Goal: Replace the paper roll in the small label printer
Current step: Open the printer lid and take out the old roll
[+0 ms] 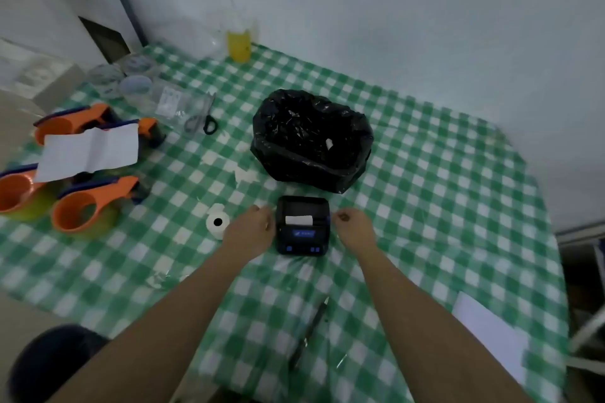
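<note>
The small black label printer (302, 226) lies flat on the green checked tablecloth (425, 206), blue buttons toward me, with a strip of white paper showing at its slot. My left hand (250, 231) rests against its left side, fingers curled. On the printer's right side, my right hand (355, 227) is loosely curled and holds nothing that I can see. A white paper roll (217, 222) stands on end just left of my left hand.
A bin lined with a black bag (312, 137) stands right behind the printer. Three orange tape dispensers (88, 206) and a white sheet (90, 152) fill the left. Scissors (204, 118), clear cups and a yellow bottle (240, 44) sit at the back. A pen (309, 332) lies near me, with white paper (491, 337) at the right.
</note>
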`<state>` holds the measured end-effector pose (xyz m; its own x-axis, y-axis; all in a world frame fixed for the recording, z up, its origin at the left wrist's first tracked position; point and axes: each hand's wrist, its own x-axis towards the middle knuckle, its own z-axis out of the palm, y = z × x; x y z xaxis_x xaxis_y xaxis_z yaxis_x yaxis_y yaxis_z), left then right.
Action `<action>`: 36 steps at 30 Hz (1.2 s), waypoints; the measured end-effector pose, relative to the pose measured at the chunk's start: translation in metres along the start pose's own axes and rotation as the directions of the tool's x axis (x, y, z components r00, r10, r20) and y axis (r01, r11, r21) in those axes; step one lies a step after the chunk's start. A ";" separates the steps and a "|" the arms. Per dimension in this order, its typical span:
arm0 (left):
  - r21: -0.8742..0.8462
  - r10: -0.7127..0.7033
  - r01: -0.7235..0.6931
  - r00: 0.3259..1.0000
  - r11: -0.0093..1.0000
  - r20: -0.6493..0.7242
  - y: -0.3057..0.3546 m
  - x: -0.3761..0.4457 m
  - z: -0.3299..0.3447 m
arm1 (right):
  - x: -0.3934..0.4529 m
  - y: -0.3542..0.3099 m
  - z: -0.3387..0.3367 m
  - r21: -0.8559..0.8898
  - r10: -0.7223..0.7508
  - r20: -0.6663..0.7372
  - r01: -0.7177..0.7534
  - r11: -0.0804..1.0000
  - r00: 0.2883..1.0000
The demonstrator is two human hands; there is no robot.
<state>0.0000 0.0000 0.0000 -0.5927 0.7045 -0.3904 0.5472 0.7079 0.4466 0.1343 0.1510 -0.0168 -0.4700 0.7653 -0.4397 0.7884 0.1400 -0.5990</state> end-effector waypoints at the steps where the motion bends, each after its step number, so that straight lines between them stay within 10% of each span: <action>1: -0.015 -0.006 0.006 1.000 1.000 0.007 -0.001 0.004 0.000 | 0.007 0.000 0.001 -0.002 -0.003 0.017 0.003 1.000 1.000; 26: -0.217 -0.020 0.015 1.000 0.976 -0.020 -0.007 0.046 0.012 | 0.057 -0.014 -0.008 -0.064 0.296 0.222 -0.289 0.955 0.929; 36: -0.259 -0.035 0.013 0.996 0.966 -0.079 -0.003 0.040 0.007 | 0.015 -0.013 0.004 -0.204 -0.041 -0.056 0.029 0.979 0.998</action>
<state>-0.0212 0.0270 -0.0226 -0.6559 0.6734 -0.3410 0.3674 0.6795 0.6351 0.1154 0.1580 -0.0177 -0.4789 0.7931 -0.3765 0.8389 0.2870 -0.4625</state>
